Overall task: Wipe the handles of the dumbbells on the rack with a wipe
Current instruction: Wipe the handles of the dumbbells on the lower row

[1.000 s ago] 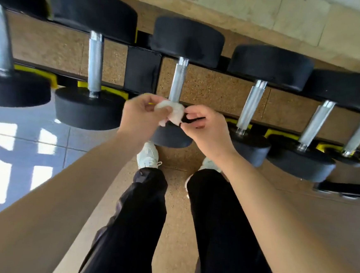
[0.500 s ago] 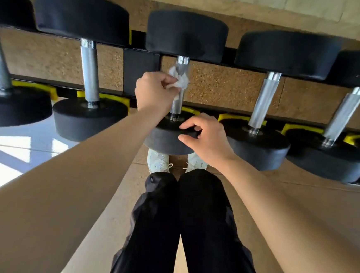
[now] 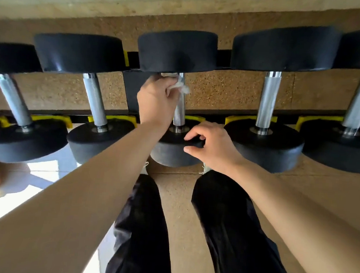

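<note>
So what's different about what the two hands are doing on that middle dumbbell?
The left hand is at the far end of the handle, the right hand at the near head. The left hand grips a white wipe against the handle; the right hand holds no wipe, its fingers curled over the head's rim. Both touch the same dumbbell.

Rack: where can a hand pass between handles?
Open gaps flank the middle handle, toward the left handle and right handle. Crowded: its far end, left hand with wipe; its near head, gripped by the right hand.
</note>
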The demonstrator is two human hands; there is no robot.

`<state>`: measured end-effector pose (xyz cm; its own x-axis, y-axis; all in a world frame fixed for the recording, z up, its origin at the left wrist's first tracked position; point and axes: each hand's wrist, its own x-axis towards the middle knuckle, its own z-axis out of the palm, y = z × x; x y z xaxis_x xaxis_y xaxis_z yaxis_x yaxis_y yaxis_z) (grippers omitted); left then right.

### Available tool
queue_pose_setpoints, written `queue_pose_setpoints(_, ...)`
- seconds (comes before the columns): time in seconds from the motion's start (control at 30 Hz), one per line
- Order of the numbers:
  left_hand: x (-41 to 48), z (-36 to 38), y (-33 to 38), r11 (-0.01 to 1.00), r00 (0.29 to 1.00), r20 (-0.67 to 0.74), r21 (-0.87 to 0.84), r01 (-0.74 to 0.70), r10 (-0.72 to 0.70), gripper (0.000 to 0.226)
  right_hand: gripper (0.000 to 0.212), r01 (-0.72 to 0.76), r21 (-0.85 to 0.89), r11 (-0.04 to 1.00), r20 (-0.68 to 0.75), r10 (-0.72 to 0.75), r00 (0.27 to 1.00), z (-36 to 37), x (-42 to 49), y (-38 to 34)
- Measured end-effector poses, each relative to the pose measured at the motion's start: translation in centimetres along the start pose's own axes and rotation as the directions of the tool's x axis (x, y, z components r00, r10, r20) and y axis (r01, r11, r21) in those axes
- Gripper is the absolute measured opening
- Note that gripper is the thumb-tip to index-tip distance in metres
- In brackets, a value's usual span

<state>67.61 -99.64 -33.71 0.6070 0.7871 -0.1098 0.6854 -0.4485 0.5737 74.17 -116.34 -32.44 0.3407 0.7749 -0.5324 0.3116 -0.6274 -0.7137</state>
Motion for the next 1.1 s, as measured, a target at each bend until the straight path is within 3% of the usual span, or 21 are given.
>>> queue_pose_setpoints(0.13, -1.8, 0.8, -2.7, 0.926, 0.921, 0.142, 0.056, -0.374, 0.364, 0.013, 0.023, -0.037, 0.008, 0.999, -0.014, 0.037, 0.999, 0.2, 0.0, 0.0)
queue_pose_setpoints(0.23, -2.3, 0.1, -3.3, 0.910, 0.848, 0.387, 0.053, -0.412, 0.362, 0.018, 0.023, -0.074, 0.032, 0.997, -0.020, 0.074, 0.997, 0.2, -0.1, -0.4)
queue_pose_setpoints(0.3, -2.3, -0.2, -2.7, 0.884, 0.721, 0.620, 0.094, -0.458, 0.308, 0.021, 0.023, -0.097, 0.065, 0.993, -0.028, 0.099, 0.995, 0.2, -0.3, -0.8)
queue_pose_setpoints(0.33, -2.3, -0.4, -2.5, 0.873, 0.695, 0.645, 0.085, -0.480, 0.319, 0.021, 0.023, -0.103, 0.078, 0.992, -0.031, 0.105, 0.994, 0.2, -0.3, -0.9)
queue_pose_setpoints(0.4, -2.0, -0.5, -2.4, 0.885, 0.752, 0.535, 0.017, -0.465, 0.385, 0.016, 0.022, -0.115, 0.098, 0.988, -0.032, 0.119, 0.992, 0.4, -0.4, -0.9)
queue_pose_setpoints(0.5, -1.2, 0.0, -2.6, 0.932, 0.896, 0.274, -0.007, -0.362, 0.350, 0.012, 0.023, -0.136, 0.096, 0.986, -0.026, 0.139, 0.990, 0.4, -0.3, -0.9)
queue_pose_setpoints(0.57, -0.7, 0.1, -2.7, 0.965, 0.938, 0.235, -0.003, -0.261, 0.254, 0.015, 0.024, -0.186, 0.120, 0.975, 0.012, 0.186, 0.983, 0.2, 0.2, -0.7)
queue_pose_setpoints(0.63, -0.8, -0.3, -3.1, 0.979, 0.919, 0.339, -0.034, -0.202, 0.202, 0.018, 0.020, -0.245, 0.212, 0.946, 0.039, 0.242, 0.969, -0.4, 0.9, -0.7)
queue_pose_setpoints(0.73, -1.6, -0.9, -4.0, 0.994, 0.797, 0.597, 0.000, -0.112, 0.090, 0.019, 0.028, -0.265, 0.255, 0.930, -0.011, 0.277, 0.961, -1.1, 1.9, -0.7)
queue_pose_setpoints(0.8, -2.3, -1.4, -4.5, 0.994, 0.771, 0.636, -0.055, 0.092, -0.036, 0.018, 0.045, -0.241, 0.237, 0.941, -0.027, 0.254, 0.967, -1.2, 2.4, -1.1)
queue_pose_setpoints(0.87, -3.0, -2.1, -4.8, 0.881, 0.758, 0.627, -0.241, 0.406, -0.178, 0.014, 0.060, -0.197, 0.266, 0.943, -0.003, 0.205, 0.979, -0.9, 2.7, -1.8)
queue_pose_setpoints(0.93, -3.5, -2.8, -4.3, 0.672, 0.715, 0.659, -0.421, 0.609, -0.235, 0.014, 0.059, -0.144, 0.287, 0.947, 0.014, 0.146, 0.989, -0.4, 3.1, -2.7)
queue_pose_setpoints(1.03, -3.8, -3.7, -3.7, 0.413, 0.666, 0.724, -0.560, 0.719, -0.179, 0.014, 0.042, -0.069, 0.254, 0.965, -0.006, 0.073, 0.997, 0.5, 3.4, -3.6)
queue_pose_setpoints(1.1, -3.9, -4.1, -3.5, 0.349, 0.647, 0.744, -0.569, 0.744, -0.168, 0.010, 0.029, -0.074, 0.293, 0.953, 0.002, 0.077, 0.997, 0.7, 3.6, -3.7)
